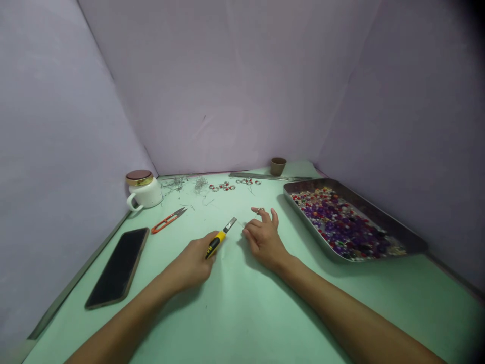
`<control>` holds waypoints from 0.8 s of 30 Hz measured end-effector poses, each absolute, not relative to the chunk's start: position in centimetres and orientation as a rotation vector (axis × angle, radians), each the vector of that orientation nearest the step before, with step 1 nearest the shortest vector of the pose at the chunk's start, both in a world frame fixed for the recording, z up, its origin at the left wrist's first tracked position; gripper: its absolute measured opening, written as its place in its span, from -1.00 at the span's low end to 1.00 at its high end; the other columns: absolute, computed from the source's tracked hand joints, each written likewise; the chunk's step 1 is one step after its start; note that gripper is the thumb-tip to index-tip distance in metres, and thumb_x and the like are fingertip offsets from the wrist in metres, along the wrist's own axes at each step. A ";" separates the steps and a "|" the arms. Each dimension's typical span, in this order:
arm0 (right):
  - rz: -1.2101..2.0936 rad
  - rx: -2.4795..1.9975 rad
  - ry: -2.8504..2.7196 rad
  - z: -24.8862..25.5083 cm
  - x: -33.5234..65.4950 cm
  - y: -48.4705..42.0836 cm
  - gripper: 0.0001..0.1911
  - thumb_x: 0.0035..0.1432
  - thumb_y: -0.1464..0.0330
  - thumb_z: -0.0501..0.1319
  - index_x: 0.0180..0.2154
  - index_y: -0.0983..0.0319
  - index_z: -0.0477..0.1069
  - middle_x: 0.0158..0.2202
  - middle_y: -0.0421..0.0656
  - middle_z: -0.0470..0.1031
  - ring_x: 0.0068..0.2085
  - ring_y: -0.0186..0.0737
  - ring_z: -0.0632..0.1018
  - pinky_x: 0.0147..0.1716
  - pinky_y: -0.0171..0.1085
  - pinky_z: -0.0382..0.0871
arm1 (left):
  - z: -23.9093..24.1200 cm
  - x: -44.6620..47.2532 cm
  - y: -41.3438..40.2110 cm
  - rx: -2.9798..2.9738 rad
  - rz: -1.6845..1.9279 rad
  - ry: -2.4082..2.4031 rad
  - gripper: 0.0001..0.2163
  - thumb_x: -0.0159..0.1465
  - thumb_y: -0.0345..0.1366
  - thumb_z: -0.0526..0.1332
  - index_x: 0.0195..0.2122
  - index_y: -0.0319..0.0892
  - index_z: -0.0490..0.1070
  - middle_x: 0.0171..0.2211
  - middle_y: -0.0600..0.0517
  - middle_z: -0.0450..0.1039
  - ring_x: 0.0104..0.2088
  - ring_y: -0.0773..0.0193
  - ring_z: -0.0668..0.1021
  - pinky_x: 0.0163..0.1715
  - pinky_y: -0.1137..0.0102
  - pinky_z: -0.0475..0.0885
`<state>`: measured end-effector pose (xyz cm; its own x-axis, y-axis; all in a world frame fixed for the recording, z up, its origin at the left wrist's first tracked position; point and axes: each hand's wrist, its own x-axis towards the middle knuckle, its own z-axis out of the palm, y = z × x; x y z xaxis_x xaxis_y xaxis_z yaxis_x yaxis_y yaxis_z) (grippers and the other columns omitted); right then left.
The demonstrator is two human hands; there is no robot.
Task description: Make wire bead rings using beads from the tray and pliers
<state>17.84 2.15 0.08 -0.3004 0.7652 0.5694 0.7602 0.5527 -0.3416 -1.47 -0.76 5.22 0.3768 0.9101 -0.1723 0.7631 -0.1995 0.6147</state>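
My left hand (194,262) is closed around a yellow and black tool (220,237) with a metal tip that points up and right, toward my right hand. My right hand (264,235) rests on the green table just right of the tip. Its fingers are curled, with thumb and forefinger pinched near a thin wire or something too small to name. A ring shows on one raised finger.
A metal tray (394,222) of purple, red and white beads lies at the right. Orange snips (167,220), a black phone (119,267) and a white lidded mug (143,190) are at the left. Beaded pieces (223,186), wire scraps and a small brown cup (278,166) sit near the back wall.
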 end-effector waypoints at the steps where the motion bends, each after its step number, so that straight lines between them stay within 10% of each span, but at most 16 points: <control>1: 0.030 -1.232 -2.065 0.0 17.9 2.2 -0.77 0.10 0.45 -0.01 -0.53 0.21 0.33 -0.52 -0.17 0.41 0.06 -0.04 0.22 0.07 0.10 -0.32 | 5.4 -1.7 -0.7 1.856 0.339 1.310 -0.82 0.07 -0.42 0.03 -0.27 -0.18 0.25 -0.41 0.03 0.32 -0.45 0.29 0.40 -0.45 0.38 0.34; 10: 0.017 -1.168 -2.017 0.2 18.0 2.1 -0.81 0.10 0.46 0.00 -0.50 0.20 0.31 -0.49 -0.21 0.42 0.04 -0.11 0.24 0.08 0.04 -0.30 | 5.9 -2.3 -1.2 0.992 0.371 0.658 -0.60 0.01 -0.29 0.17 -0.10 -0.19 0.18 -0.37 0.00 0.25 -0.53 0.36 0.39 -0.65 0.46 0.34; 15: -0.019 -1.157 -2.042 0.4 18.0 2.0 -0.75 0.09 0.46 0.00 -0.60 0.22 0.27 -0.59 -0.21 0.35 -0.01 -0.12 0.29 0.08 0.04 -0.28 | 6.7 -1.6 -1.1 1.752 0.366 1.186 -0.79 0.08 -0.38 0.06 -0.23 -0.18 0.27 -0.42 0.03 0.31 -0.47 0.30 0.39 -0.48 0.39 0.34; 24: 0.014 -1.157 -2.144 0.2 17.6 1.9 -0.71 0.10 0.46 -0.02 -0.63 0.23 0.25 -0.59 -0.19 0.36 -0.08 -0.15 0.34 0.06 0.05 -0.21 | 3.9 -0.3 -1.6 2.514 -0.165 2.024 -0.34 -0.06 -0.61 -0.03 0.14 -0.23 -0.02 -0.20 -0.17 0.30 -0.30 0.07 0.41 -0.46 0.34 0.29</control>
